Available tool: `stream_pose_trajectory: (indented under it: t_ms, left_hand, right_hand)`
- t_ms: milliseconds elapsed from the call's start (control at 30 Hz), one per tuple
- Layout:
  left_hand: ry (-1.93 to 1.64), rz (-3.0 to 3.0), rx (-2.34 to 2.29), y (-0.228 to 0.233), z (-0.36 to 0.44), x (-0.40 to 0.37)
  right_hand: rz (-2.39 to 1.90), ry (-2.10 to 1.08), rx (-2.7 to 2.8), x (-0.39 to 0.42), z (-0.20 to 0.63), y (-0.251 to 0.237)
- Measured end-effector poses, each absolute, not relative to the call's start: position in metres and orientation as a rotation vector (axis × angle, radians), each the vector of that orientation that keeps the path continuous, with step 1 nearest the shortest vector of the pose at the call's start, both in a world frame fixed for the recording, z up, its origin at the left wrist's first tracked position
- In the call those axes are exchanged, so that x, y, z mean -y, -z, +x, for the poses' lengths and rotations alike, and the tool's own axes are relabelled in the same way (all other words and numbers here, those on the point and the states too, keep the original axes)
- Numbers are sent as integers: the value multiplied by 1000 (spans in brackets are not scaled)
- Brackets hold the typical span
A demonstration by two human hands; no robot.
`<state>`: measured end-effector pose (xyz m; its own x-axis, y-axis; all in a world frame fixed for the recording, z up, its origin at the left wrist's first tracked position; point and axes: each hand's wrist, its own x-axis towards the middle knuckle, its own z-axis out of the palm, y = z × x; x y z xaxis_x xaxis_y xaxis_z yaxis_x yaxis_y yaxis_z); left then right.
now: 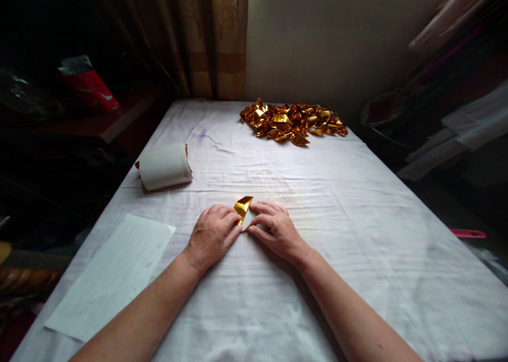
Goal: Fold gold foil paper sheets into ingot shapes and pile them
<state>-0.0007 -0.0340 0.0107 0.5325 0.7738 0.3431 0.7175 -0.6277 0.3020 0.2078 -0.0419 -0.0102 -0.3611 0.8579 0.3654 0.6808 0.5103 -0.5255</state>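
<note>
A small folded piece of gold foil paper (243,207) sits between my hands over the middle of the table. My left hand (214,232) is closed on its left side, the thumb and fingers pressed together at the fold. From the other side my right hand (275,229) pinches the lower corner, with its fingertips against the right edge. Part of the paper is hidden behind my left fingers. At the far end lies a pile of folded gold foil pieces (291,121).
A white cloth (357,235) covers the table. On the left are a rolled stack of paper (164,167) with gold edges showing and a lined sheet (115,272). Beyond the left edge, a red packet (89,89) stands on a dark side surface. A curtain (216,39) hangs behind.
</note>
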Motion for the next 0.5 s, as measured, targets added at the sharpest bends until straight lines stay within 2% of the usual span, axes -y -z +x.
stream_pose_trajectory:
  t_ms: [500]
  left_hand:
    - [-633, 2594, -1323, -14, 1, 37]
  right_hand:
    - [-1411, -351, 2000, 41, 195, 6]
